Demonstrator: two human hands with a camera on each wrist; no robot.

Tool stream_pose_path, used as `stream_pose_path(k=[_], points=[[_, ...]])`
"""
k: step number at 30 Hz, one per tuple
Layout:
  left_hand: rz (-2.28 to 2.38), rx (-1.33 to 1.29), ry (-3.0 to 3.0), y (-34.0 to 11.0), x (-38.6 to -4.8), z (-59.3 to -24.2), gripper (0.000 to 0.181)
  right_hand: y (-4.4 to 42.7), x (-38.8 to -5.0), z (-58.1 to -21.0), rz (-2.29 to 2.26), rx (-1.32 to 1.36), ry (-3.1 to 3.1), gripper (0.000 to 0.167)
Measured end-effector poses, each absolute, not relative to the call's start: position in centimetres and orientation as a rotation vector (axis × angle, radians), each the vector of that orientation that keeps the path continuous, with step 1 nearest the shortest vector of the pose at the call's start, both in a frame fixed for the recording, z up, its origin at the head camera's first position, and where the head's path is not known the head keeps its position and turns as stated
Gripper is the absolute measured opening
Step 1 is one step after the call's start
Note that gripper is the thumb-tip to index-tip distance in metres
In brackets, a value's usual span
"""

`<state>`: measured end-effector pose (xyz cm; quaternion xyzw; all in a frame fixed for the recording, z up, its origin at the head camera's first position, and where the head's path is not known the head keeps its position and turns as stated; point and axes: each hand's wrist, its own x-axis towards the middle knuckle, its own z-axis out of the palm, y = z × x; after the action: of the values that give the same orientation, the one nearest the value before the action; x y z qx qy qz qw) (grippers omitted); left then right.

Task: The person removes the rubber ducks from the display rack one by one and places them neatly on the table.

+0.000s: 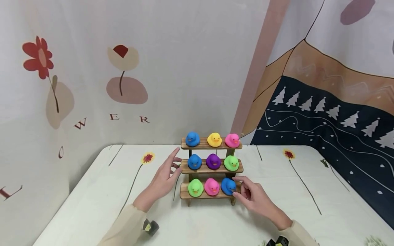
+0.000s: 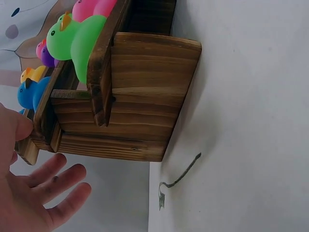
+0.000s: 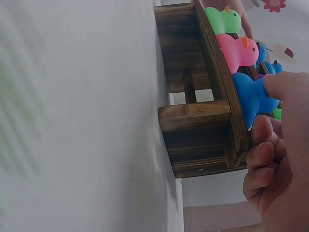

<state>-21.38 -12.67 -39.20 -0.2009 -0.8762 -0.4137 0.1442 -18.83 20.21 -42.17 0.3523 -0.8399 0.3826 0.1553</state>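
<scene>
A three-tier wooden display stand (image 1: 204, 171) carries three rubber ducks per tier. On the bottom tier sit a green duck (image 1: 195, 188), a pink duck (image 1: 211, 187) and a blue duck (image 1: 228, 186). My right hand (image 1: 257, 198) pinches that blue duck between thumb and fingers at its right side; the right wrist view shows the same blue duck (image 3: 251, 99). My left hand (image 1: 163, 179) is by the stand's left end, fingers spread and nothing held. Its thumb is close to the middle tier; whether they touch, I cannot tell.
The middle tier has a blue, a purple (image 1: 213, 161) and a green duck. On top are a blue, a yellow (image 1: 214, 139) and a pink duck. A white flowered cloth (image 1: 101, 208) covers the table, and a printed curtain (image 1: 191, 68) hangs behind it.
</scene>
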Motion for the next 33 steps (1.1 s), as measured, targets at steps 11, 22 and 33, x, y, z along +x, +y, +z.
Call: stream_pose_path(k=[11, 22, 33], points=[[-1.195, -0.604, -2.519, -12.7, -21.7, -39.0, 0.068, 19.8, -19.0, -42.2, 1.135, 1.018, -2.424, 0.039], [-1.071, -0.639, -2.524, -12.3, -21.9, -39.0, 0.073, 18.7, -17.3, -40.0, 1.139, 1.032, -2.361, 0.036], [-1.064, -0.603, -2.545, -12.1, -22.0, -38.8, 0.073, 18.5, -17.2, -40.0, 1.114, 0.974, -2.327, 0.034]])
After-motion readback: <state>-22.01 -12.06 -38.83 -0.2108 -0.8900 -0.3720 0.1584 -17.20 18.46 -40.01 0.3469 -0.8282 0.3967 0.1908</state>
